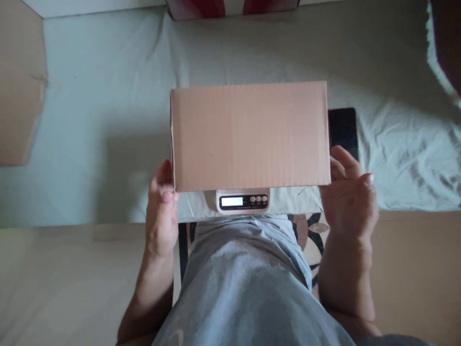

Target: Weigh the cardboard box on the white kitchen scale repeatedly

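A closed brown cardboard box [250, 137] lies over a small white kitchen scale [242, 210], hiding its platform. Only the scale's front panel shows, with a lit display and several buttons; no digits can be read. At the box's lower left corner is my left hand [163, 216], its thumb against the edge and its fingers loosely along the side, partly hidden. My right hand [347, 197] is beside the lower right corner, palm turned inward, thumb sticking out and fingers apart near the box's side. Neither hand visibly grips the box.
A black phone [344, 129] lies right of the box, partly covered. Pale green cloth [90, 96] covers the surface, whose front edge runs just beyond the scale. Another cardboard box [21, 96] stands at left, and a red and white object [232, 7] at the back.
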Demonstrator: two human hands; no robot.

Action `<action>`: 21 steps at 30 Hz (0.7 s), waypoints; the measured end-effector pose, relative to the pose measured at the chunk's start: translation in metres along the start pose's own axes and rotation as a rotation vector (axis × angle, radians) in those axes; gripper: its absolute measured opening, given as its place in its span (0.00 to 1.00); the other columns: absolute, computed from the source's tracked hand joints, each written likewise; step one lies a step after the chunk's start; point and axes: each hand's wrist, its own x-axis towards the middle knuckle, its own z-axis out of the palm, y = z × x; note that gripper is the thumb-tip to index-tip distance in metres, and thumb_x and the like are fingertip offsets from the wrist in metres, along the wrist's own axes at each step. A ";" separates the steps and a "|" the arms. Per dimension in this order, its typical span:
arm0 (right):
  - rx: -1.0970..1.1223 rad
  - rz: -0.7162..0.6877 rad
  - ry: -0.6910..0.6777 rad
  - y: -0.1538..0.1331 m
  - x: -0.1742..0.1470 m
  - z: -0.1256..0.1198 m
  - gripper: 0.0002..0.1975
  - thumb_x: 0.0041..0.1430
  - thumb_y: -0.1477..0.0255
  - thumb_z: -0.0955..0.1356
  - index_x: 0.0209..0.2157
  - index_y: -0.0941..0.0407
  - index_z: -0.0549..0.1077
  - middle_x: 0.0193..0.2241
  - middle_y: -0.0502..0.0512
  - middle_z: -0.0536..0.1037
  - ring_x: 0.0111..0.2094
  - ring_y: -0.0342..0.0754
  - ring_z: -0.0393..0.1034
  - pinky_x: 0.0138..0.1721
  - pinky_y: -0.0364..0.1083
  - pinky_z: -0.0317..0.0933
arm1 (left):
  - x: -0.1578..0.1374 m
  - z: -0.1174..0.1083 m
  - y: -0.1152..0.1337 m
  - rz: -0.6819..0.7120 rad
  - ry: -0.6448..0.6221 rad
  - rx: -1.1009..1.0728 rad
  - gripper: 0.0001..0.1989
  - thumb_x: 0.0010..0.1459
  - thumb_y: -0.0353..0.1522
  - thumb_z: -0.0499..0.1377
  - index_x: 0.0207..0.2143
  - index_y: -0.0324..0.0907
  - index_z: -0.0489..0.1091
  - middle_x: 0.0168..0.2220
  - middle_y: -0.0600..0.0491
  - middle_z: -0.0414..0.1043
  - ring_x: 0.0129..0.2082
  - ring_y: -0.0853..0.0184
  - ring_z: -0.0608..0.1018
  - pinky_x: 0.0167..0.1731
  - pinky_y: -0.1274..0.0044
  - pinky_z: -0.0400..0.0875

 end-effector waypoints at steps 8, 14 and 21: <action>-0.036 -0.037 -0.041 -0.004 -0.002 0.008 0.25 0.59 0.51 0.57 0.51 0.41 0.73 0.53 0.49 0.78 0.60 0.55 0.68 0.62 0.63 0.62 | -0.001 0.002 0.002 -0.025 -0.024 0.018 0.21 0.61 0.44 0.55 0.56 0.57 0.69 0.59 0.56 0.70 0.66 0.56 0.64 0.64 0.61 0.64; -0.005 -0.004 -0.131 -0.007 -0.007 0.027 0.26 0.55 0.48 0.61 0.51 0.42 0.73 0.55 0.48 0.76 0.64 0.59 0.63 0.60 0.65 0.64 | -0.005 0.009 0.002 -0.097 -0.057 -0.019 0.24 0.61 0.49 0.54 0.56 0.53 0.68 0.59 0.50 0.69 0.64 0.54 0.66 0.63 0.60 0.64; -0.056 -0.181 -0.054 -0.027 0.019 0.053 0.19 0.58 0.54 0.61 0.46 0.43 0.74 0.51 0.51 0.77 0.65 0.59 0.61 0.59 0.61 0.65 | 0.028 0.018 0.015 0.077 -0.068 -0.010 0.20 0.60 0.49 0.56 0.55 0.62 0.69 0.62 0.58 0.65 0.64 0.57 0.65 0.60 0.61 0.68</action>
